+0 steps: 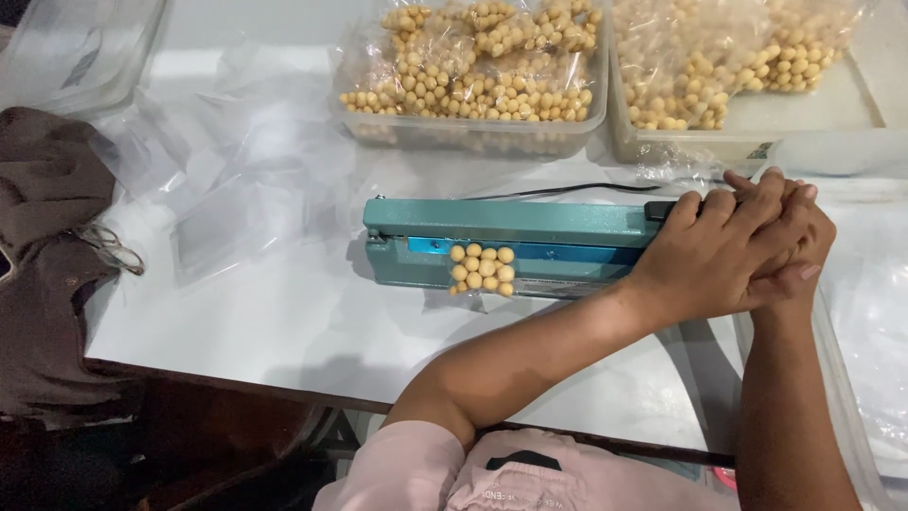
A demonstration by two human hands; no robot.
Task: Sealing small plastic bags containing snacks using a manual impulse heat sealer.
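A teal heat sealer (pixel 511 222) lies across the white table (pixel 284 322) with its bar down on a small clear bag of round yellow balls (pixel 482 270). The bag's filled part sticks out toward me. My left hand (pixel 719 251) reaches across from the lower left and wraps over the sealer's black handle (pixel 659 210) at the right end. Under it, my right hand (pixel 809 241) is mostly covered, and the two hands are clasped together on the handle.
Two clear plastic tubs (pixel 473 132) (pixel 804 109) at the back hold several filled bags of yellow balls. Empty clear bags (pixel 236 161) are strewn on the left. A brown cloth (pixel 47 237) hangs off the table's left edge. A black cord (pixel 567 189) runs behind the sealer.
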